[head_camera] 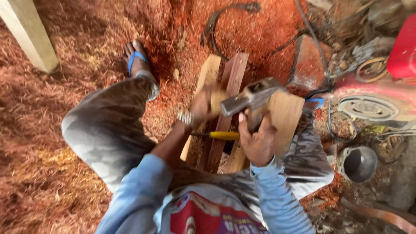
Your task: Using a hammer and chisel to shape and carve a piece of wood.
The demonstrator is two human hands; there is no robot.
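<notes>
We wear a light blue long-sleeved shirt [143, 195] with a red print; grey camouflage trousers [106, 130]. A blue flip-flop [136, 58]; a metal wristband [185, 117].

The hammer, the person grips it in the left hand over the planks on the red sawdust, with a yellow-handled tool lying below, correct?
Not quite: the head view shows the hammer in the right hand, not the left. The rest holds: planks, red sawdust, yellow-handled tool lying below.

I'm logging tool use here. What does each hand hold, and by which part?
Right hand grips the hammer by its handle, below the head. Left hand holds a small wooden piece; exact grip blurred.
</notes>
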